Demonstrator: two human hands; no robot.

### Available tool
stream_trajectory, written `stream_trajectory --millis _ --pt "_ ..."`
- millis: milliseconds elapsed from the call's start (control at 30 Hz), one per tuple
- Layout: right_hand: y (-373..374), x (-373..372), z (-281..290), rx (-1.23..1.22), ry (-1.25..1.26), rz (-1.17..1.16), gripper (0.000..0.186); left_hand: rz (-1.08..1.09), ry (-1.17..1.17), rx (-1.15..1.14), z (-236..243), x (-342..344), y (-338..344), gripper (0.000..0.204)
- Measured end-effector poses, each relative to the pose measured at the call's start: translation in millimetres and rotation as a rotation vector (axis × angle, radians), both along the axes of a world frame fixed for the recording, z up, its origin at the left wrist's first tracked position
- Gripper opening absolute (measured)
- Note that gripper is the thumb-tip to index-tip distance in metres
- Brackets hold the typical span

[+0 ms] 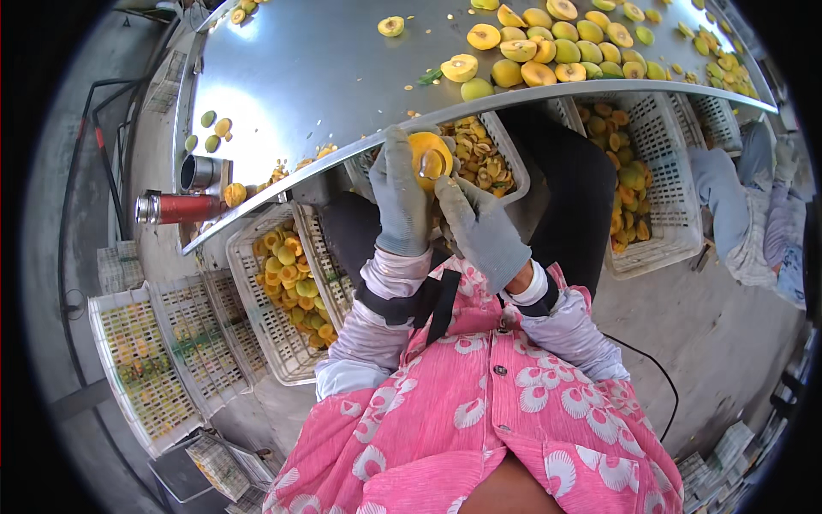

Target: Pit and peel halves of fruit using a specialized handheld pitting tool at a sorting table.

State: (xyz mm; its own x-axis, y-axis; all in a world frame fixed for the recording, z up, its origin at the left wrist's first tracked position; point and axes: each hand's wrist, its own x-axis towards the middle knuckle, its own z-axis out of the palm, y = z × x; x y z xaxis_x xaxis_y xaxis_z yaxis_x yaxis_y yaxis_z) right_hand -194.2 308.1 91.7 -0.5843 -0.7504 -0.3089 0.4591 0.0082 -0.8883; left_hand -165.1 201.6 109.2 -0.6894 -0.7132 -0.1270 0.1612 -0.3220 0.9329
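My left hand (400, 199), in a grey glove, holds a yellow peach half (418, 147) at the table's near edge, its cut face turned up. In my gloved right hand (486, 233) is a small pitting tool with a metal loop (434, 164), and the loop rests against the cut face. Its handle is hidden in my fingers. Directly below and beyond my hands, a white crate (515, 163) holds orange fruit scraps. Several peach halves (537, 75) lie in a heap on the metal table (317, 73), some cut side up.
White crates of peach halves stand at my left (295, 370) and right (676, 214). Stacked crates (141, 368) are further left. A red cylinder (178, 208) and a metal cup (199, 173) are by the table's left end. A co-worker's sleeve (773, 218) shows at far right.
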Motion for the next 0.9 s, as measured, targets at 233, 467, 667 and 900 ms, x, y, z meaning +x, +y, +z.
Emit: stream_trajectory --millis 233,467,667,900 --pt "2.7 16.6 7.1 -0.027 0.065 0.018 0.042 -0.026 0.042 -0.158 1.7 17.4 -1.8 0.051" --pt "19.1 14.2 22.8 -0.026 -0.367 0.328 0.05 -0.376 -0.007 0.099 15.0 26.4 -7.8 0.042" --pt "18.7 6.4 -1.8 -0.473 -0.957 0.644 0.052 -0.221 0.016 -0.084 2.7 20.9 0.2 0.04" --pt "12.0 -2.9 -11.3 -0.575 -1.055 0.64 0.055 0.581 -0.226 -0.556 -67.7 103.6 -96.7 0.024"
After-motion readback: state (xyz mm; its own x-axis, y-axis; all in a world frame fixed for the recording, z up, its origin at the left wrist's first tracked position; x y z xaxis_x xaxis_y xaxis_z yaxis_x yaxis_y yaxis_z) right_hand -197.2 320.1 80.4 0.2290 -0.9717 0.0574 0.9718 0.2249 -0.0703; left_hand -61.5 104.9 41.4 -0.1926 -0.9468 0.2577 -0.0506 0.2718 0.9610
